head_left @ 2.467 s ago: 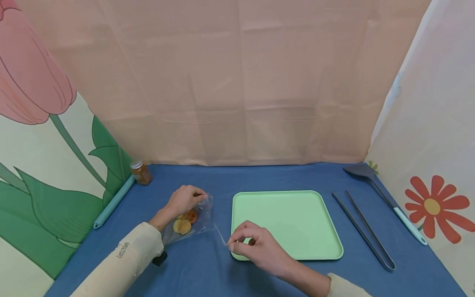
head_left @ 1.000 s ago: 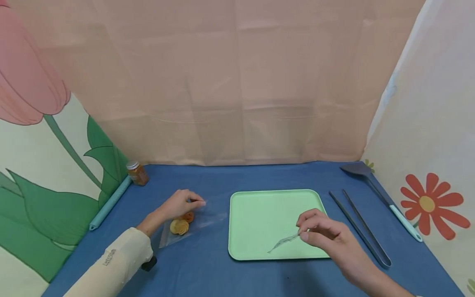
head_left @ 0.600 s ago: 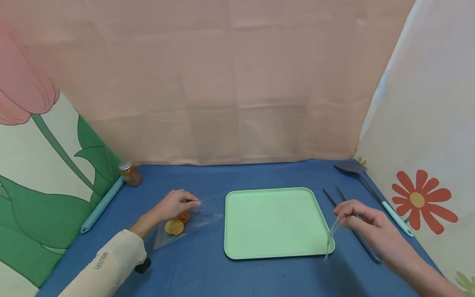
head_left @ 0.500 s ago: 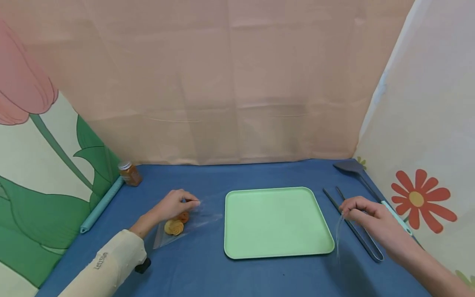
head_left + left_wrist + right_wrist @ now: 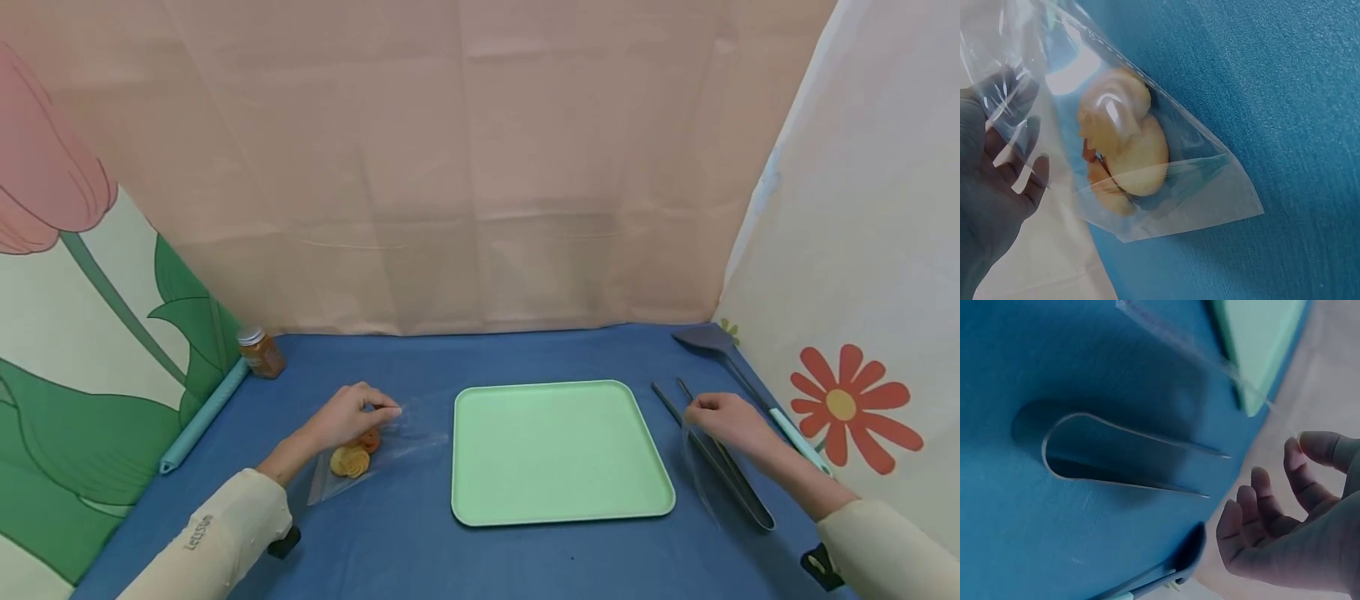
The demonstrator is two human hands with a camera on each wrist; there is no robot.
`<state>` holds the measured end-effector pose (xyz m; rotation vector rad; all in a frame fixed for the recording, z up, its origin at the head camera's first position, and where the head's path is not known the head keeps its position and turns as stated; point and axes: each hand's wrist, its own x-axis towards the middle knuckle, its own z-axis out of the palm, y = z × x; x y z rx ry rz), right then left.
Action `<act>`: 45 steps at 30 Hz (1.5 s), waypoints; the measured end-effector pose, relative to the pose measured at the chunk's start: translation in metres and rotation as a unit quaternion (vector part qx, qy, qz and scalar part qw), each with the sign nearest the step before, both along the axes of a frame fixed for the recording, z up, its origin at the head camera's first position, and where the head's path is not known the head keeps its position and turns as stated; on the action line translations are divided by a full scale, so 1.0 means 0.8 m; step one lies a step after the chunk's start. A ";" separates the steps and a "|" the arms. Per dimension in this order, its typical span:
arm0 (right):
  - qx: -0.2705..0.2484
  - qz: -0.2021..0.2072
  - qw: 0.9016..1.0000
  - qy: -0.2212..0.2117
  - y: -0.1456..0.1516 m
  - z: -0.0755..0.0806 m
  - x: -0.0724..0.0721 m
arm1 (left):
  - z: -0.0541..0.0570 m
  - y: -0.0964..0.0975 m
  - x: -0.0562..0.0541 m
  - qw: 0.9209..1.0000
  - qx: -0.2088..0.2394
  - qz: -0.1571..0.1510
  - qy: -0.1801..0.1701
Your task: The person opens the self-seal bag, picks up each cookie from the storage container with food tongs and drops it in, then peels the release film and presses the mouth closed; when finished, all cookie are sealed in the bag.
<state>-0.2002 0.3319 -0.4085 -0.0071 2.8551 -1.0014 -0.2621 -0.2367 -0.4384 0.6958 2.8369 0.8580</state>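
At the left of the head view my left hand (image 5: 348, 417) pinches the upper edge of a clear plastic bag (image 5: 420, 440). Several yellow and orange rounded pieces (image 5: 350, 461), some ridged like rosettes, lie inside it. The left wrist view shows these pieces (image 5: 1138, 156) through the film, with the bag's lower corner near the blue cloth. Over on the right, my right hand (image 5: 731, 421) holds a thin clear plastic strip (image 5: 696, 475) between thumb and forefinger, above metal tongs (image 5: 738, 487). That strip (image 5: 1179, 340) hangs down in the right wrist view, the other fingers loosely curled.
A pale green tray (image 5: 562, 454) lies between the hands on the blue cloth (image 5: 420, 550). To the right is a spatula (image 5: 798, 442) with a dark head. A small jar (image 5: 262, 354) and a light blue roll (image 5: 204, 417) stand along the left wall.
My right hand has moved right, carrying the plastic strip away from the bag, across the tray to over the tongs. My left hand keeps its pinch on the bag.
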 end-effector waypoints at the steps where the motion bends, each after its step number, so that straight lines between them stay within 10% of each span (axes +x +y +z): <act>1: 0.013 -0.001 1.000 0.004 0.000 -0.005 -0.005 | 0.000 0.000 0.001 1.000 0.000 0.001 0.000; 17: 0.092 0.019 0.996 0.007 -0.014 -0.025 -0.061 | 0.003 0.002 -0.002 1.000 -0.010 0.004 0.009; 45: 0.173 0.019 0.985 -0.002 -0.032 -0.002 -0.070 | 0.011 -0.002 -0.005 1.000 -0.009 0.004 0.015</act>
